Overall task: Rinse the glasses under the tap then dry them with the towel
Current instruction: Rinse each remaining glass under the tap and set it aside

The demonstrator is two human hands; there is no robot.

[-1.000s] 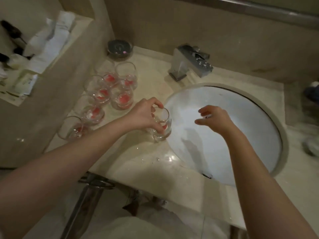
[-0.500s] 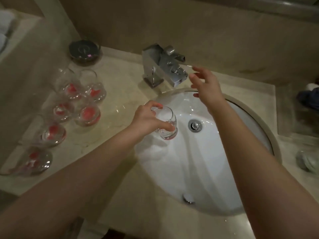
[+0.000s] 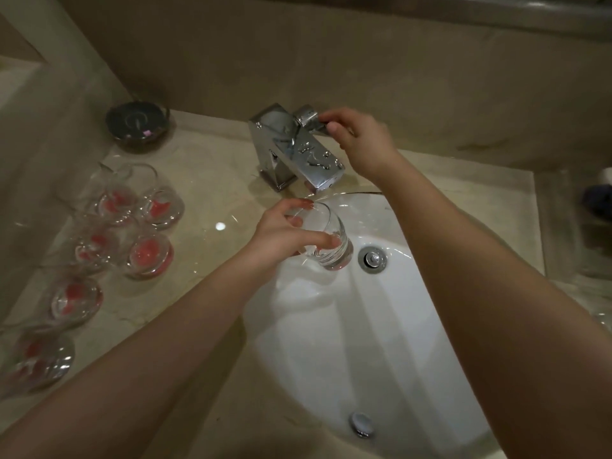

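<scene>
Head view: left hand (image 3: 281,235) grips glass (image 3: 326,240) over basin (image 3: 347,342); right hand (image 3: 361,140) pinches tap handle (image 3: 311,118).

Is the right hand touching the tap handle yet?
Touching. The head view shows the right hand with fingers curled around the tap handle.

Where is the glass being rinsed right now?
In the head view, the glass sits mid-frame, tilted over the white sink, held by the left hand just below the tap's spout, left of the drain.
</scene>
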